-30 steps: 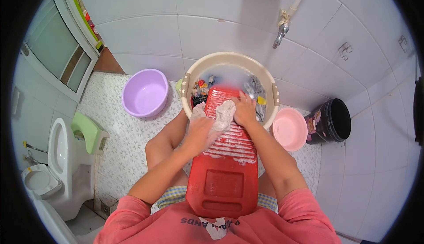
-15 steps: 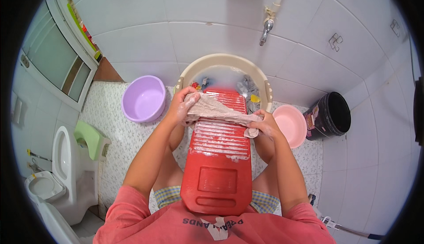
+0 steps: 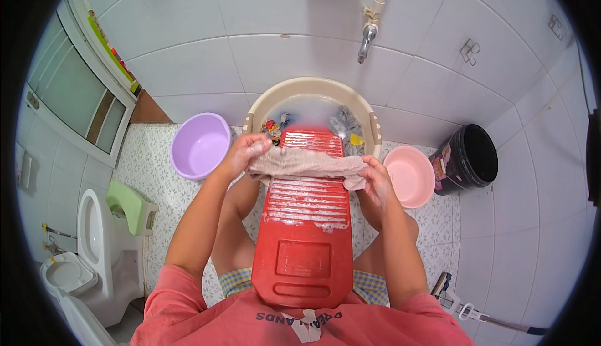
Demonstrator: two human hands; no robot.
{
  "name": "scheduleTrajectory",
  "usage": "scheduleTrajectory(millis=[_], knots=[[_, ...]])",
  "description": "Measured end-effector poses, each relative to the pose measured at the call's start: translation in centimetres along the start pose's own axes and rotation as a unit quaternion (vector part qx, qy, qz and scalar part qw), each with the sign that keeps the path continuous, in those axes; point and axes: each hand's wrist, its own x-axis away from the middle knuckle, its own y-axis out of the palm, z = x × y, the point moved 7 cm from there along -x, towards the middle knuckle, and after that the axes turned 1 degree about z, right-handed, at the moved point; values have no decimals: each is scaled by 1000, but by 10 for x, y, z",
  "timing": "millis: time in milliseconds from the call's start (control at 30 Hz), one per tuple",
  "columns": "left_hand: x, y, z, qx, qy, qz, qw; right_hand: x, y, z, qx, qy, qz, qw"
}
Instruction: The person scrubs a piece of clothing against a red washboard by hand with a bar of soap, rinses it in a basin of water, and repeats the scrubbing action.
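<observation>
A wet beige-grey cloth [image 3: 305,162] stretches crosswise over the ribbed upper half of a red washboard [image 3: 303,259]. My left hand [image 3: 248,151] has closed on its left end; some of those fingers are hidden. The other end is pinched between the fingers of my right hand [image 3: 377,182], where a corner droops. White suds cover the ridges just below the cloth. The board's near end leans against my body between my legs. Its far end dips into a cream basin [image 3: 314,85] of cloudy water, with dark clothes [image 3: 345,124] and a red-and-yellow piece [image 3: 272,129] in it.
A purple basin [image 3: 200,146] stands to the left, a pink basin [image 3: 409,178] and a black bucket [image 3: 464,160] to the right. Above the cream basin a tap [image 3: 367,42] juts from the tiled wall. A green stool [image 3: 129,208] and a toilet [image 3: 100,246] are at far left.
The cloth has turned and now lies straighter and flatter across the board, its right end folded differently. My left hand has shifted slightly left and down. The view has tilted a little.
</observation>
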Motion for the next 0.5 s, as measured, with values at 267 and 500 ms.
scheduleTrajectory(millis=[267, 500], knots=[[40, 82, -24, -476, 55, 39, 877, 61, 111, 18, 709, -229, -27, 666], [-43, 73, -59, -653, 100, 138, 738, -48, 102, 23, 750, -178, 80, 631]])
